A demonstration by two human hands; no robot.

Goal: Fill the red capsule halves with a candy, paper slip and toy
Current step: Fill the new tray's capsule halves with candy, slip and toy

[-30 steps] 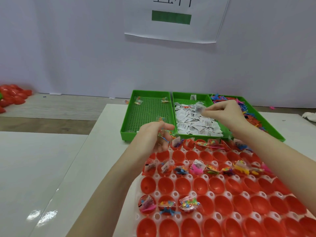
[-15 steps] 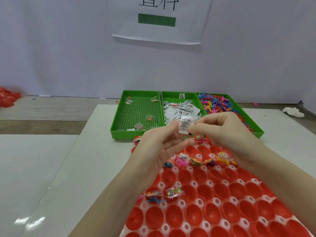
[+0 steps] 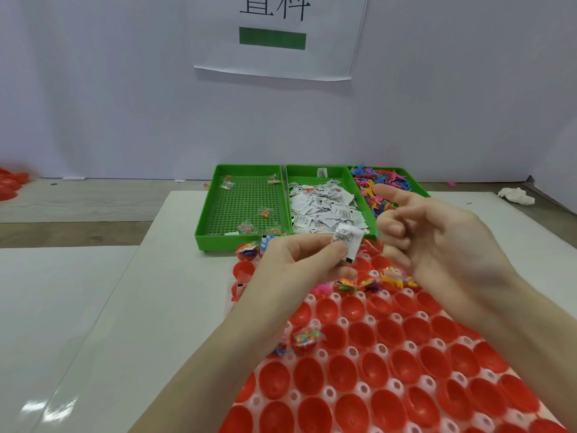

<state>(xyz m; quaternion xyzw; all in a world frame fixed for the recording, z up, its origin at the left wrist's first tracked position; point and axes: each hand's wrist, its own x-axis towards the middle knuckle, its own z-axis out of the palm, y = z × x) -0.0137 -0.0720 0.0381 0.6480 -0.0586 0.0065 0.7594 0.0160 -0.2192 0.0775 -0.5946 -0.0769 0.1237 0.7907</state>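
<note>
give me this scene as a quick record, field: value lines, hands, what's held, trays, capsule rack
left hand: left hand pinches a paper slip above the rack
right hand: right hand holds nothing, fingers loosely curled, forefinger out
left tray: green candy tray, a few wrapped candies
middle tray: slip tray, heap of slips
right tray: toy tray, coloured toys
rack: red capsule halves in a white holder, far rows filled, near rows mostly bare

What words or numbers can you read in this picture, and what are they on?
"直科": large black characters on the white paper sign on the wall, tops cut off, above a green bar.
Paper slip pinched by the left hand: black print, too small to read.
Slips in the middle green tray: unreadable.
</note>
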